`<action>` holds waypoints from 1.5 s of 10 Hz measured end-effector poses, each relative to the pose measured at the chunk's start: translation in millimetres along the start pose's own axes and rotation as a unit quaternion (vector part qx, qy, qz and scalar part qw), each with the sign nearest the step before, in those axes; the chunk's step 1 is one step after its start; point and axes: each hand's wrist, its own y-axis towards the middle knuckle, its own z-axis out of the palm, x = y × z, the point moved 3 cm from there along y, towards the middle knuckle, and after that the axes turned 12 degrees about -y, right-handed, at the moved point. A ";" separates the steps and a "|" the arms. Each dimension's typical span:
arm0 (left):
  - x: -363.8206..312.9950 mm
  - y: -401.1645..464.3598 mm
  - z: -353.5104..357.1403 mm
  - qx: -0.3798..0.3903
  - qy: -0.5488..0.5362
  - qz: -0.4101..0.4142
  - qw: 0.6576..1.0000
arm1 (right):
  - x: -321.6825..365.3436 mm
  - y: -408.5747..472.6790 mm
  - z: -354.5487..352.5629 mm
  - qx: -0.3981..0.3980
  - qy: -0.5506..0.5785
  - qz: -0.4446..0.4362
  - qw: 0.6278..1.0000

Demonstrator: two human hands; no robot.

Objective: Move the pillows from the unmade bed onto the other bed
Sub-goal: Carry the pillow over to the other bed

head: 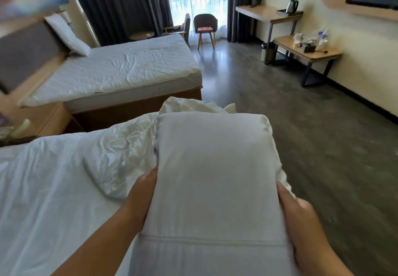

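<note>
Your left hand (141, 191) grips the white pillow (213, 185) along its left edge, fingers tucked under it and out of sight. Your right hand (301, 217) clasps the right edge, thumb on top. Both forearms reach forward. The pillow's long axis runs from you toward 12 o'clock, above the unmade bed (53, 178). The other bed (120, 69) lies at 11 o'clock, a second pillow (66, 34) leaning at its headboard.

I see bare floor (269, 86) open on the right, running far toward the chair (205, 29). The nightstand (49, 116) blocks the left gap between beds. Far bed (129, 66) top lies flat, one pillow (66, 35) at its headboard.
</note>
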 end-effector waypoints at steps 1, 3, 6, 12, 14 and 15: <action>-4.0 -18.0 20.6 0.001 -0.033 0.008 0.999 | -11.2 14.6 -15.7 0.010 0.000 0.016 1.000; -4.7 -52.5 49.5 -0.027 -0.135 -0.001 0.991 | 2.1 8.7 -38.3 -0.017 -0.021 -0.009 1.000; 32.6 -50.2 120.7 0.046 -0.158 -0.066 0.984 | -5.1 25.9 -103.6 -0.081 -0.036 0.005 0.996; 10.0 -4.3 448.3 -0.078 -0.119 -0.035 0.989 | -10.6 282.6 -347.1 -0.032 0.050 0.006 0.998; -21.7 30.8 527.9 -0.054 -0.084 -0.036 0.994 | -1.3 317.5 -424.0 -0.094 0.078 0.026 0.992; -28.3 44.5 556.9 -0.029 -0.070 -0.036 0.996 | -0.3 319.9 -449.0 -0.134 0.098 0.024 0.986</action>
